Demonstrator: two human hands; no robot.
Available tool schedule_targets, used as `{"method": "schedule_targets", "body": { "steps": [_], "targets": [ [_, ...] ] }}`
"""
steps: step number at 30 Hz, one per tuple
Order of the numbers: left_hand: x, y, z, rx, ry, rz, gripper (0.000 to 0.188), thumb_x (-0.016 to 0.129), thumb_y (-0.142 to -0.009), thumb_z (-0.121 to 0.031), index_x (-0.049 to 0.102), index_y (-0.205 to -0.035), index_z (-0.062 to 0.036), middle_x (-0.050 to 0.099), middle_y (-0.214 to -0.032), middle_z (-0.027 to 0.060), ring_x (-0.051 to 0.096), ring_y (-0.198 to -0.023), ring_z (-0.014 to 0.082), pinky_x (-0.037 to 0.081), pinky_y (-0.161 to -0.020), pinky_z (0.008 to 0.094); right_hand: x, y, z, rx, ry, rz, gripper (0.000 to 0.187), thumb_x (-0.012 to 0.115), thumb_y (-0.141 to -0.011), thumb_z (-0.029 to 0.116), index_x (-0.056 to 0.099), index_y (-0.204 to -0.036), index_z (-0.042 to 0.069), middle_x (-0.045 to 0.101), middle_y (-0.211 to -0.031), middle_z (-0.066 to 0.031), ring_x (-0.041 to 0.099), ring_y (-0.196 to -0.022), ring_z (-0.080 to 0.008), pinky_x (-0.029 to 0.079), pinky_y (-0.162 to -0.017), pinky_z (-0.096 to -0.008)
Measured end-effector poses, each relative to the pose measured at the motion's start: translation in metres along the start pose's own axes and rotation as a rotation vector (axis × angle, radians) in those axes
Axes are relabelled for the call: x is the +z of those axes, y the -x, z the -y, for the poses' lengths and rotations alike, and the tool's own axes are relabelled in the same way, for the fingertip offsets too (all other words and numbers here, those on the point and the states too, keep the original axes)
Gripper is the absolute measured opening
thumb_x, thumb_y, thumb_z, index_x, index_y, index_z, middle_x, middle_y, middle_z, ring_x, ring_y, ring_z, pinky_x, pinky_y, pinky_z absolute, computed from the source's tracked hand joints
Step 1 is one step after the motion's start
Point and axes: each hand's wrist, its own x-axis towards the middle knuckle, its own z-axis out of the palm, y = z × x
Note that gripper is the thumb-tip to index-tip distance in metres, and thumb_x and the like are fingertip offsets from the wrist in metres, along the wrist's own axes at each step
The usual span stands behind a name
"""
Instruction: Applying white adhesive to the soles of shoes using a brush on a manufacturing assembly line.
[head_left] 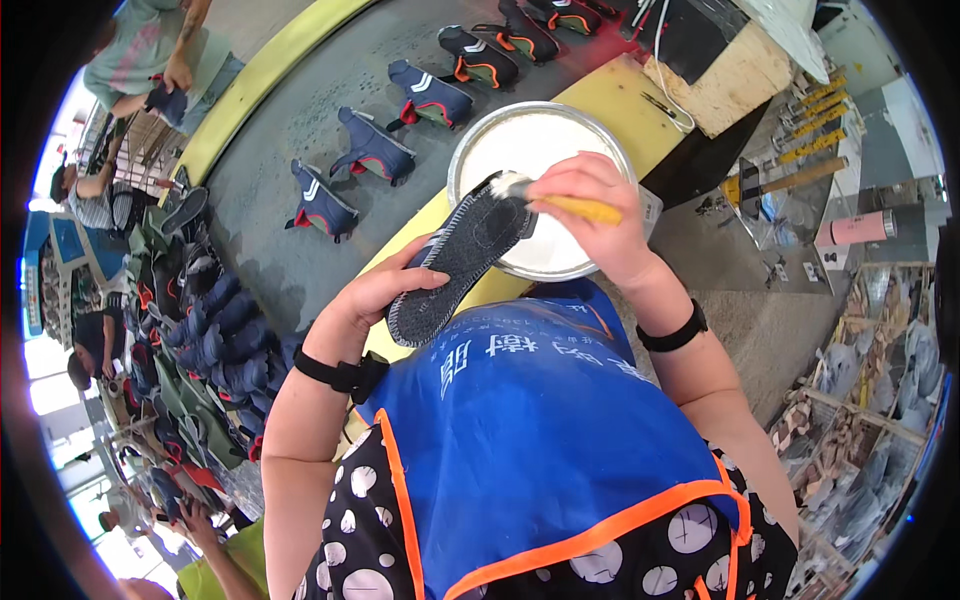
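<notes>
My left hand (385,285) grips a dark shoe upper with its stitched grey sole side (455,262) turned up, the thumb pressed on that face. In my right hand (600,215) is a brush with a yellow handle (585,208). Its whitish bristles (511,186) touch the far end of the sole side. Below the brush and right hand stands a round metal basin (462,150) of white, creamy liquid, partly hidden by the hand and the shoe upper.
Several navy and black shoe uppers (373,147) lie in a row on the dark belt (265,185), edged in yellow. Piled uppers (225,335) fill the left side, where other people (165,70) handle pieces. A pink cylinder (855,228) and tools (800,175) are at right.
</notes>
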Motion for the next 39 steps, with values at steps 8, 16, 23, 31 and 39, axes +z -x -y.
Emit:
{"method": "schedule_targets", "body": {
  "steps": [8, 16, 23, 31, 39],
  "targets": [
    [0.011, -0.01, -0.011, -0.004, -0.084, 0.048, 0.074, 0.068, -0.084, -0.014, 0.036, -0.15, -0.0036, 0.059, -0.128, 0.009, 0.06, -0.112, 0.015, 0.049, -0.096, 0.0297, -0.002, 0.004, -0.015, -0.008, -0.027, 0.098, 0.013, 0.078, -0.078, 0.018, 0.073, -0.09, 0.015, 0.068, -0.091, 0.0012, 0.064, -0.089, -0.019, 0.041, -0.091, -0.0339],
    [-0.001, -0.01, 0.001, -0.056, 0.112, 0.218, 0.077, 0.066, -0.085, -0.022, 0.033, -0.152, -0.0026, 0.055, -0.137, 0.011, 0.056, -0.12, 0.017, 0.045, -0.102, 0.0304, -0.002, 0.009, -0.019, 0.249, -0.225, -0.036, 0.012, 0.079, -0.08, 0.01, 0.074, -0.091, 0.007, 0.069, -0.089, -0.005, 0.067, -0.086, -0.0191, 0.051, -0.076, -0.0306],
    [-0.002, -0.006, 0.0, -0.042, 0.138, 0.245, 0.078, 0.065, -0.085, -0.022, 0.032, -0.152, -0.0002, 0.054, -0.138, 0.0113, 0.055, -0.121, 0.016, 0.044, -0.103, 0.0291, 0.008, 0.01, -0.032, 0.273, -0.094, 0.005, 0.012, 0.079, -0.08, 0.009, 0.07, -0.089, 0.006, 0.068, -0.091, -0.0062, 0.066, -0.081, -0.0196, 0.052, -0.072, -0.0306],
    [-0.01, 0.0, 0.006, 0.055, 0.079, 0.148, 0.076, 0.066, -0.082, -0.018, 0.036, -0.149, -0.0003, 0.056, -0.133, 0.0112, 0.055, -0.121, 0.0183, 0.044, -0.103, 0.0309, 0.03, 0.005, -0.019, 0.34, -0.197, -0.199, 0.015, 0.074, -0.086, 0.015, 0.065, -0.09, 0.004, 0.066, -0.08, -0.0096, 0.065, -0.063, -0.0171, 0.051, -0.058, -0.0311],
    [-0.01, 0.004, 0.016, 0.198, 0.04, -0.023, 0.078, 0.066, -0.081, -0.015, 0.034, -0.151, -0.0015, 0.056, -0.135, 0.0124, 0.055, -0.122, 0.0201, 0.044, -0.104, 0.0319, 0.047, 0.002, -0.017, 0.492, -0.021, -0.246, 0.02, 0.07, -0.089, 0.016, 0.056, -0.08, 0.005, 0.063, -0.065, -0.0077, 0.062, -0.056, -0.0188, 0.048, -0.055, -0.0315]
  ]
}}
